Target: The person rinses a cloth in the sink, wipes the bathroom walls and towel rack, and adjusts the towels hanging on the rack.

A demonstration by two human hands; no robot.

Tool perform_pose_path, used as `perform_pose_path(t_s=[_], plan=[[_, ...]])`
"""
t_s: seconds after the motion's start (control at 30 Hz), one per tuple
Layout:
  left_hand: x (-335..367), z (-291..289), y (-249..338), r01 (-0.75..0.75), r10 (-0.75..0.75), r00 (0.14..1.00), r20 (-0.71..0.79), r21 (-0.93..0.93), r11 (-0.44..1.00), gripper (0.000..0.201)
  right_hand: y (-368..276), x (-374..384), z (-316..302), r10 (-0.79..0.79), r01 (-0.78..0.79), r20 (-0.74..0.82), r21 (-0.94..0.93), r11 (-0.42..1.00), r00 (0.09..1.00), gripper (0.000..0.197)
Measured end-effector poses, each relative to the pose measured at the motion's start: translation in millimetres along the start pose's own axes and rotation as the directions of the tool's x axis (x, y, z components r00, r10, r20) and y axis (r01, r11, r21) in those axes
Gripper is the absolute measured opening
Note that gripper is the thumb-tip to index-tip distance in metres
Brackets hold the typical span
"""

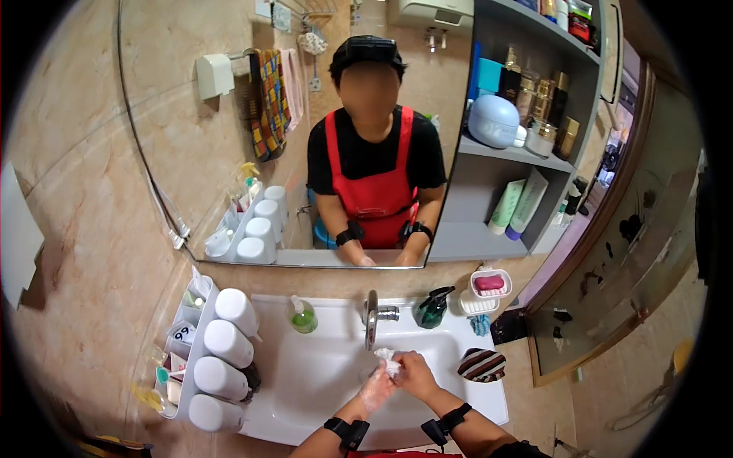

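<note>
1. White bundle point(387, 362), soft and crumpled, is held over a white sink point(294, 382), just in front of the metal faucet point(372, 317), as I see it from afar
2. Right hand point(414, 375): fingers curled inward, pinching the bundle's right side
3. Left hand point(377, 388): whitened by what looks like suds, it lies against the bundle; how far its fingers close, I cannot tell
4. Along the sink's back edge I pick out a green pump bottle point(302, 317), left of the faucet, and a dark spray bottle point(433, 309), right of it
5. Striped cloth point(482, 366) rests on the right rim, white cups point(229, 343) line the left side, and a mirror point(298, 172) reflects a red apron point(372, 202)
</note>
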State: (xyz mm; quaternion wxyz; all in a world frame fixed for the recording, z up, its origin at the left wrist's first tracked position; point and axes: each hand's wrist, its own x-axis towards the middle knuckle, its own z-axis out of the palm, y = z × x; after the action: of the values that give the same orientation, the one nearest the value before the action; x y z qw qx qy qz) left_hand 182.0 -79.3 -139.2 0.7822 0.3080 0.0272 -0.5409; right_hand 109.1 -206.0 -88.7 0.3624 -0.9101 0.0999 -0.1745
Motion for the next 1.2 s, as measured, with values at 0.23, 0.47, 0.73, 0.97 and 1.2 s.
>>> perform_pose_path(t_s=[0.23,0.47,0.73,0.97,1.2], plan=[[-8,2,-11,-0.039,0.021,0.998,0.060,0.316,0.948,0.030,28,-16,1,0.026,-0.026,0.001,0.000,1.000,1.000,0.030],[2,-7,5,-0.034,0.035,0.999,-0.005,0.119,0.992,0.030,50,-25,-16,0.532,-0.316,-0.059,0.746,0.585,0.845,0.018],[8,15,37,0.074,-0.072,0.992,0.101,-0.020,0.997,0.041,45,-42,2,0.172,-0.300,0.375,0.315,0.900,0.911,0.070],[-4,-8,32,0.116,-0.098,0.942,-0.319,0.038,0.993,0.040,42,-27,6,0.371,-0.253,0.083,0.863,0.437,0.925,0.057],[-6,-37,4,0.158,-0.164,0.985,-0.060,-0.097,0.983,0.036,-48,-25,45,0.020,-0.046,0.197,0.125,0.991,0.980,0.043]])
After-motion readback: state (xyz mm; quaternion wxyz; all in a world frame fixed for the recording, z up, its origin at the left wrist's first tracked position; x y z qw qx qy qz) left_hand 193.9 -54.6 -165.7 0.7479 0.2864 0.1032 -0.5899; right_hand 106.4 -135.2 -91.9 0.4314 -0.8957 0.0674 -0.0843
